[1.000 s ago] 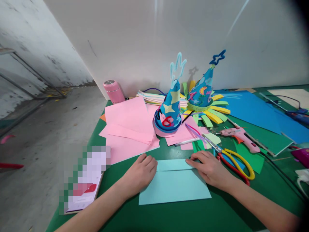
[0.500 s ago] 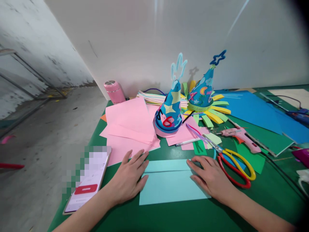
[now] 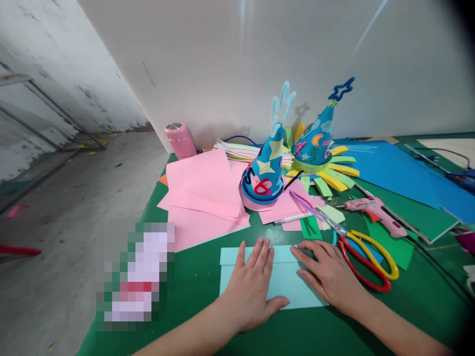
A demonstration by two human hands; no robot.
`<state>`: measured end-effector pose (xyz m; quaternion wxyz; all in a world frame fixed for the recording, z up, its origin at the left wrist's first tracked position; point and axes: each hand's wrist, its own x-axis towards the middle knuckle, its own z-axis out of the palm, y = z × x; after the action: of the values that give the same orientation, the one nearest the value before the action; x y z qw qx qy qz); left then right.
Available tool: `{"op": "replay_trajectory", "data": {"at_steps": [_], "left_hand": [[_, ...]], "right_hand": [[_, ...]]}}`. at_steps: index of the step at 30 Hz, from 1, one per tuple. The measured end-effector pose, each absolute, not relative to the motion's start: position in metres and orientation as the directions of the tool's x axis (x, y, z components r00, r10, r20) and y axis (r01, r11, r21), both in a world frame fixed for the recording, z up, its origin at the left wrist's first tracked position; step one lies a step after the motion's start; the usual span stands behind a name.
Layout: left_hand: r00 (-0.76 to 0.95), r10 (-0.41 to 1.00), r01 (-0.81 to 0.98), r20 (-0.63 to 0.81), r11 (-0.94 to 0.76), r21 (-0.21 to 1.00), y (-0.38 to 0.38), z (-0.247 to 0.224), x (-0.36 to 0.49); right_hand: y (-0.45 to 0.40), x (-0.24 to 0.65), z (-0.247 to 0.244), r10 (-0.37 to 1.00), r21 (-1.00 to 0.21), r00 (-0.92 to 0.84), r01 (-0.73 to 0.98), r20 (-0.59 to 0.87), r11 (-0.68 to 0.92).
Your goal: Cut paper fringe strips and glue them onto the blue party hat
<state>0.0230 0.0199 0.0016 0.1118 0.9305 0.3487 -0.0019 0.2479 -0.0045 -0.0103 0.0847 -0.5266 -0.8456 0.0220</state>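
Observation:
A light blue sheet of paper (image 3: 285, 284) lies on the green table, with a folded strip along its far edge. My left hand (image 3: 252, 289) rests flat across the sheet's left half, fingers spread and fingertips on the folded strip. On the right end of the sheet lies my right hand (image 3: 326, 272), its fingers stretched out and apart over the fold and the paper below. Just beyond that hand are scissors (image 3: 371, 257) with one red and one yellow handle. Parts of the sheet are hidden under both hands.
Pink paper sheets (image 3: 202, 180) and two decorated blue cone hats (image 3: 270, 165) stand or lie behind. A pink glue gun (image 3: 382, 212) with a cord is at the right, near blue sheets (image 3: 393, 168). A pink bottle (image 3: 180, 142) and a pixelated phone (image 3: 144, 267) are on the left.
My left hand has moved right from the sheet's left edge onto the paper and its folded strip. My right hand stays at the right end; the view has shifted slightly.

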Motion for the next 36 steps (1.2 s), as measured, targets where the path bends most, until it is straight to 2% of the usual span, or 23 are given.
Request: {"op": "replay_trajectory", "data": {"at_steps": [6,13,16,18,22,25,31,36], "left_hand": [[0.752,0.655,0.656,-0.075,-0.733,0.177,0.019,-0.005,0.022],[0.751,0.659,0.658,-0.055,-0.736,0.160,0.019,-0.007,0.022],[0.753,0.656,0.655,-0.053,-0.739,0.158,0.020,-0.007,0.022],[0.751,0.658,0.657,-0.055,-0.737,0.157,0.020,-0.007,0.022],[0.752,0.655,0.656,-0.067,-0.736,0.166,0.020,-0.006,0.023],[0.753,0.653,0.655,-0.077,-0.734,0.181,0.019,-0.006,0.023],[0.721,0.686,0.689,-0.095,-0.695,0.205,0.019,-0.007,0.023],[0.651,0.757,0.756,-0.061,-0.638,0.146,0.016,-0.013,0.014]], "right_hand": [[-0.007,0.247,-0.012,0.903,-0.085,-0.401,0.905,0.158,0.417],[-0.018,0.261,-0.017,0.941,0.021,-0.272,0.962,0.200,0.273],[-0.023,0.261,-0.014,0.944,0.016,-0.209,0.977,0.255,0.212],[-0.025,0.251,-0.010,0.935,-0.016,-0.239,0.968,0.261,0.251],[-0.023,0.213,-0.006,0.872,-0.139,-0.465,0.864,0.150,0.484],[-0.019,0.190,-0.010,0.863,-0.207,-0.497,0.839,0.086,0.504],[-0.018,0.186,-0.020,0.876,-0.177,-0.477,0.858,0.075,0.482],[-0.017,0.188,-0.022,0.877,-0.144,-0.476,0.866,0.057,0.480]]}}
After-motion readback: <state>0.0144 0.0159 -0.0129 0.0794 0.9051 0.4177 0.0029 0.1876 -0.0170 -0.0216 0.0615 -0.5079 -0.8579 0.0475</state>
